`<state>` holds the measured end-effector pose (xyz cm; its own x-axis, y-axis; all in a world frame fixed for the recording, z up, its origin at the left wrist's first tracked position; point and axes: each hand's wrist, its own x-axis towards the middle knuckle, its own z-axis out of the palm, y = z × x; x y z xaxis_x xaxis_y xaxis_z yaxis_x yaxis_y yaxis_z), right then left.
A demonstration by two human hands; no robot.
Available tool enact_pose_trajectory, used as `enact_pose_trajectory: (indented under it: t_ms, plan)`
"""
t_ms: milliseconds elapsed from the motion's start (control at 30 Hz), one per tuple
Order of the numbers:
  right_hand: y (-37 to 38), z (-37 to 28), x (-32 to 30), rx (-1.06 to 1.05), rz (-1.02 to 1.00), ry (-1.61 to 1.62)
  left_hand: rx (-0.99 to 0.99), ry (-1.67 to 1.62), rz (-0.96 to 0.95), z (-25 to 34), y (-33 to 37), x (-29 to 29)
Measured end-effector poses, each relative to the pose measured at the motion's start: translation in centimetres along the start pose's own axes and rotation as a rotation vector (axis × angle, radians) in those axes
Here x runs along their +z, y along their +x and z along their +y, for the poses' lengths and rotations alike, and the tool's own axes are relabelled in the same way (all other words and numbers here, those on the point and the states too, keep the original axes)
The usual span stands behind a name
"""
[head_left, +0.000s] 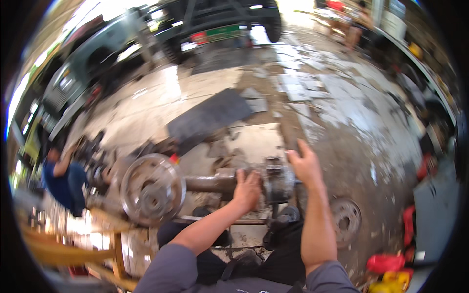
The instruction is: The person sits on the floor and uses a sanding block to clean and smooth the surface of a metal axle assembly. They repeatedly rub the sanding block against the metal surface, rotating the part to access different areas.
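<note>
A long rusty axle point(205, 184) lies crosswise in front of my knees. At its right end sits a thick round hub point(279, 183) with a small block-like fitting on top. My left hand point(247, 190) rests on the axle tube just left of the hub, fingers extended over the metal and slightly apart. Beside the hub's right face, my right hand point(306, 166) is raised with thumb and fingers spread, and no object shows in it. Whether it touches the hub is unclear through the blur. A large worn wheel drum point(154, 189) stands at the axle's left part.
A round metal disc point(346, 222) lies on the floor to the right. Beyond the axle is a dark flat sheet point(210, 117). At left, a person in blue point(63, 178) crouches by metal parts. Yellow bars point(73, 251) stand near left; red and yellow items point(388, 266) lie near right.
</note>
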<state>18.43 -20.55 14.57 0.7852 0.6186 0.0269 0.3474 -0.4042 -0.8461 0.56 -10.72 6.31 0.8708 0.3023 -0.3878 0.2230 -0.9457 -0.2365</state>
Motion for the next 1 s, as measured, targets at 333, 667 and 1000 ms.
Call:
enact_pose_trajectory:
  t_ms: [333,667,1000]
  plan:
    - [-1.3,-0.6,-1.2,0.137,-0.039,-0.014,-0.014,-0.050,0.062,-0.3,2.4,0.8]
    - [-0.5,-0.5,0.7,0.072,-0.016,0.046,0.019,-0.061,-0.050,-2.8,4.7,1.1]
    - [-0.6,-0.9,-0.2,0.084,-0.001,0.013,0.082,0.035,0.003,-2.2,1.9,1.1]
